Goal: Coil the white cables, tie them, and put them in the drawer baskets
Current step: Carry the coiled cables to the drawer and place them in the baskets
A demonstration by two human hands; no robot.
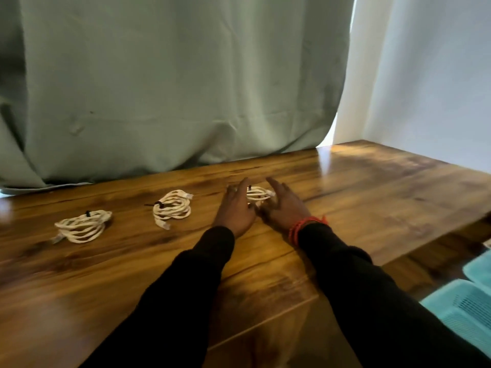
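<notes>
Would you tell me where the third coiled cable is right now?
In the head view, the third coiled cable lies on the table, between the left hand and right hand.

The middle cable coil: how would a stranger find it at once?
On the wooden table before the green curtain, three white coils lie in a row. The middle coil lies apart, left of both hands, its black tie pointing left.

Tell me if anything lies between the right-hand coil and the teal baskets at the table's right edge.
Nothing visible does. The right coil sits between the left hand and right hand; from there the wooden table runs bare to the teal baskets, low beside its right edge.
</notes>
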